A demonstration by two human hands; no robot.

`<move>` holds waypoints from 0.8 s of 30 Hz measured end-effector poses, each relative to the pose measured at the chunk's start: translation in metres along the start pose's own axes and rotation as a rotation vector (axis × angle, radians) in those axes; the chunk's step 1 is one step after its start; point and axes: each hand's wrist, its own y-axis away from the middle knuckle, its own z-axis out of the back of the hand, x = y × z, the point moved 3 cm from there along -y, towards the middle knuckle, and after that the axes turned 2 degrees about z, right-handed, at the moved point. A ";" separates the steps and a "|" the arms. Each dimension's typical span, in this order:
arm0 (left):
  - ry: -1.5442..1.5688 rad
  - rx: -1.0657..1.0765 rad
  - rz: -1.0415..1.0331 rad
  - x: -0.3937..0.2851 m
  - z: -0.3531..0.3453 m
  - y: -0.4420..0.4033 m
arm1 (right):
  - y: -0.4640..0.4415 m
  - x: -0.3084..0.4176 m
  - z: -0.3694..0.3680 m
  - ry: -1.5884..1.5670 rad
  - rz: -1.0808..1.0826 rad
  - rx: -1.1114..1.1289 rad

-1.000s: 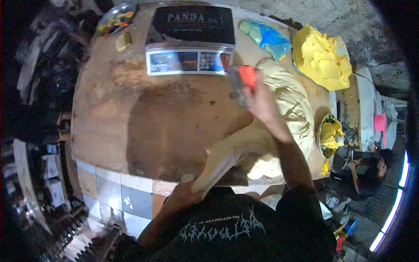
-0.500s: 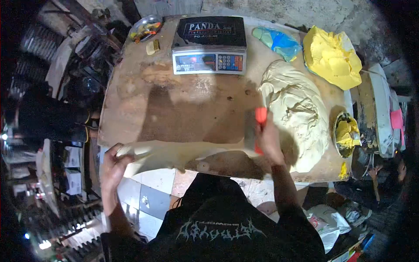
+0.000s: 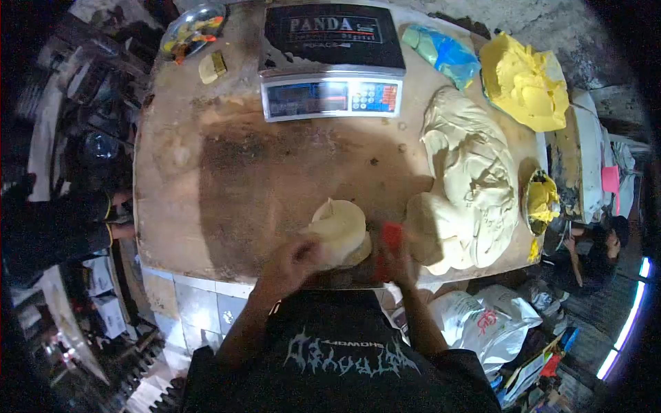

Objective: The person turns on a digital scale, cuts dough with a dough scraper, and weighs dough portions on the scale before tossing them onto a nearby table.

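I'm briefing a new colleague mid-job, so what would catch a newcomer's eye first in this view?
Probably the big pale dough-like mass spread over the table's right side, with the bright yellow mass at the far right corner. The black-topped PANDA scale stands out at the far edge. Nearer, a smaller pale piece lies by the blurred left hand, and the right hand holds a red-handled tool.
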 end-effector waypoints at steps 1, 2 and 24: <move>0.008 0.000 0.010 0.030 0.006 -0.009 | -0.011 0.020 -0.024 -0.229 0.078 -0.005; -0.242 -0.250 -0.021 0.066 0.016 -0.020 | -0.016 0.043 -0.041 -0.152 0.133 0.007; -0.816 -1.120 -1.029 -0.230 0.165 -0.222 | 0.097 0.008 0.144 -0.372 0.040 -1.281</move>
